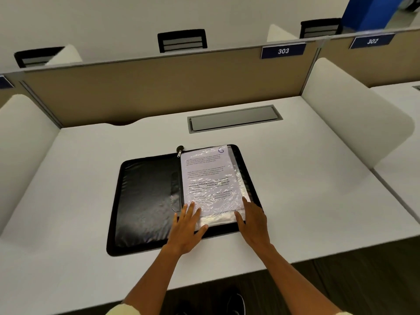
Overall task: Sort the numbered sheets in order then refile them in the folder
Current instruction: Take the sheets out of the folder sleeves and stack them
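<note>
A black zip folder (pixel 145 201) lies open on the white desk (pixel 79 167). On its right half sits a stack of clear plastic sleeves; the top sheet (pixel 209 178) carries printed text and a handwritten 6 at its top right corner. My left hand (pixel 187 226) rests flat with spread fingers on the lower left corner of the stack. Along the stack's lower right edge my right hand (pixel 251 220) lies with straight fingers, touching it. Sheets below the top one are hidden.
A grey cable hatch (pixel 234 119) is set into the desk behind the folder. White side dividers (pixel 354 123) and a tan back partition (pixel 159 92) with a 303 label (pixel 283 51) enclose the desk. Black chair backs stand beyond the partition.
</note>
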`<action>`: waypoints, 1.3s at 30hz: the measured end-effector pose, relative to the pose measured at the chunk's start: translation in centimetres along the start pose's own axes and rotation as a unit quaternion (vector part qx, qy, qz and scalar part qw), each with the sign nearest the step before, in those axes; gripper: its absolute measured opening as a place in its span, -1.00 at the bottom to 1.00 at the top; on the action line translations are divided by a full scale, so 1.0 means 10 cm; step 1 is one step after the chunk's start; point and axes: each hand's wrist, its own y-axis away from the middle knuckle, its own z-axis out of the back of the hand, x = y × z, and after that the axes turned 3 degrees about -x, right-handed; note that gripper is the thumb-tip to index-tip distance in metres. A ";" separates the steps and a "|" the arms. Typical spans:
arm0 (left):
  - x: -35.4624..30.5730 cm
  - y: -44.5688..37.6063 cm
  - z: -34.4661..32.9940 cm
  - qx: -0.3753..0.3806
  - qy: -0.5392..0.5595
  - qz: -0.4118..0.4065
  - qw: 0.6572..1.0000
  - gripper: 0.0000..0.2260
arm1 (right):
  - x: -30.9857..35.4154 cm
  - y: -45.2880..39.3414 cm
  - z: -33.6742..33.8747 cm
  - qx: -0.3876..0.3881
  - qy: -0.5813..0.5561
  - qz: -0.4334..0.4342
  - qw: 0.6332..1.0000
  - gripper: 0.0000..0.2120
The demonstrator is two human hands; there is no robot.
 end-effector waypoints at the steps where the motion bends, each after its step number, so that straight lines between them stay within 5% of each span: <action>1: 0.01 -0.01 0.00 0.005 -0.006 -0.007 1.000 -0.05 | 0.01 0.00 0.00 -0.012 -0.020 -0.016 1.000 -0.50; 7: 0.05 -0.05 0.01 0.029 -0.003 -0.027 0.999 -0.15 | 0.10 -0.03 0.04 -0.063 -0.134 -0.086 0.985 -0.73; 17: 0.15 -0.11 -0.04 -0.071 0.101 -0.104 0.987 -0.73 | 0.28 0.00 0.06 -0.127 -0.226 -0.173 0.950 -0.95; 26: 0.03 -0.25 0.00 -0.094 0.141 -0.121 0.978 -0.89 | 0.47 0.03 0.07 -0.189 -0.196 -0.125 0.954 -0.90; 32: 0.04 -0.29 -0.02 -0.104 0.142 -0.133 0.975 -0.92 | 0.54 0.05 0.07 -0.175 -0.267 -0.174 0.932 -0.96; 39: 0.00 -0.30 0.05 -0.122 0.178 -0.129 0.968 -0.97 | 0.59 0.20 -0.05 -0.205 -0.355 -0.347 0.844 -0.85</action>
